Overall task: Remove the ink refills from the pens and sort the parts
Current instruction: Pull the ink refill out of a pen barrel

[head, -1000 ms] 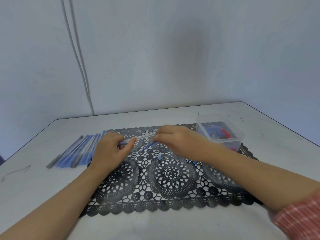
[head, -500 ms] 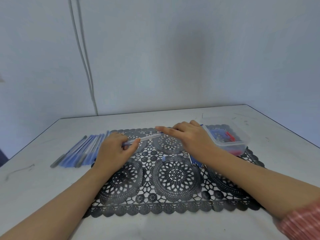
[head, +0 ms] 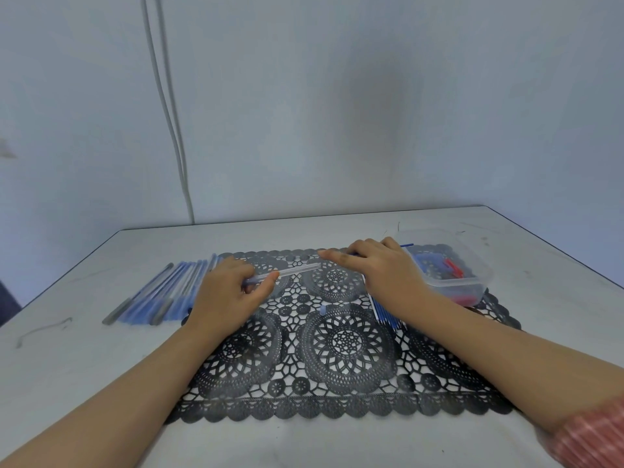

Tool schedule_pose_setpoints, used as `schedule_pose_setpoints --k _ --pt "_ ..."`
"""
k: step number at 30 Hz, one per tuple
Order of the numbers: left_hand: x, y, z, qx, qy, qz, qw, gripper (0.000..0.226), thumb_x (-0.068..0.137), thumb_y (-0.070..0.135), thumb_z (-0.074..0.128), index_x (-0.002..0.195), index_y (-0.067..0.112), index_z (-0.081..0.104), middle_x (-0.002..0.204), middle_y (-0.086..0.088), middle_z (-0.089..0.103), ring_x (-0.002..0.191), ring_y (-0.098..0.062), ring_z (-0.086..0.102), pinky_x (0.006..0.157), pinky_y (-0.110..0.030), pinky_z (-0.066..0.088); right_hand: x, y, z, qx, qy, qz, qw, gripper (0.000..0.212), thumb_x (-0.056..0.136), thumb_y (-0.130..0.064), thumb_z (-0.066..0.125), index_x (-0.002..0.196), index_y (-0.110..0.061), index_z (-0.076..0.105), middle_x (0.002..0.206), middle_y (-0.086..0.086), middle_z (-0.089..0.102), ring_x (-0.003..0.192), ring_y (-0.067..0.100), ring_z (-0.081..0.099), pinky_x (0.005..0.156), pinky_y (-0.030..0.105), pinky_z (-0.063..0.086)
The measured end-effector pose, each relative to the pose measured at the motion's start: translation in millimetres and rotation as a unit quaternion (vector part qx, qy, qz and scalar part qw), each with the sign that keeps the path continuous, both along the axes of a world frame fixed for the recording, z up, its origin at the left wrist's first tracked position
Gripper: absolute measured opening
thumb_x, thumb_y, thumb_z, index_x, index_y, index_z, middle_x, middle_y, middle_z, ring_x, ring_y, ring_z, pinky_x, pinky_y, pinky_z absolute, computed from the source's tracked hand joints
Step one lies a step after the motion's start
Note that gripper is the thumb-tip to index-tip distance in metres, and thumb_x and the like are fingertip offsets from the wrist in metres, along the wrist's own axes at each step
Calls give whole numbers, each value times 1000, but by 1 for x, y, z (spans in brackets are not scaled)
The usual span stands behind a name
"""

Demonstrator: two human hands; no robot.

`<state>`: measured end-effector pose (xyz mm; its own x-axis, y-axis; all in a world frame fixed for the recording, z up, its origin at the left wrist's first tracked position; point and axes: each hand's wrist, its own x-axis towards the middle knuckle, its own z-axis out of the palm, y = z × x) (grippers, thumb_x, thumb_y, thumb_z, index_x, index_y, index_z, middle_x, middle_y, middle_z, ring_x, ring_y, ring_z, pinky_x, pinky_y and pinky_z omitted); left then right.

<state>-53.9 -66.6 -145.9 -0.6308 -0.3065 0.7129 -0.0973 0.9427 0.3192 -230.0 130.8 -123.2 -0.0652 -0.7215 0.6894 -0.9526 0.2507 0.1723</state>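
Clear plastic pen barrel point(head: 293, 271), pinched by the left hand point(head: 226, 298) over the black lace mat point(head: 337, 393) to steady it, sits apart from the right hand point(head: 381, 275), which grips a thin blue ink refill point(head: 407, 245), probably bound for the blue refill pile point(head: 388, 315) under that wrist

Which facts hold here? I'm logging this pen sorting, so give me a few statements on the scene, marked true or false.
1. The left hand holds a clear pen barrel. True.
2. The plastic container stands at the mat's left end. False: it stands at the far right corner of the black lace mat.
3. A bundle of blue refills lies on the mat by the right wrist. True.
4. The row of pens lies in the container. False: it lies on the table, left of the mat.
5. The right hand holds a red refill. False: it is a blue refill.
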Motion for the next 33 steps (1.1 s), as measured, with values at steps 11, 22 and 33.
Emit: schedule_pose_setpoints --k 11,22,33 --pt "1 3 2 2 12 -14 1000 46 83 54 48 53 30 24 51 12 30 55 -3 33 54 -22 28 1 1 -2 3 -4 -1 1000 78 55 3 83 120 -34 60 76 -1 63 65 17 57 61 30 40" --pt "2 3 3 7 16 -24 1000 46 84 53 49 53 29 24 52 10 30 55 -4 32 53 -24 28 2 0 -3 -17 -4 19 1000 74 62 14 71 120 -31 62 77 1 64 65 18 57 61 30 39" --pt "3 4 3 4 17 -36 999 44 84 51 50 54 30 26 54 13 31 57 -2 35 55 -20 28 7 -2 -3 -43 -39 48 997 60 54 21 69 104 -14 71 79 3 68 67 21 62 56 30 50"
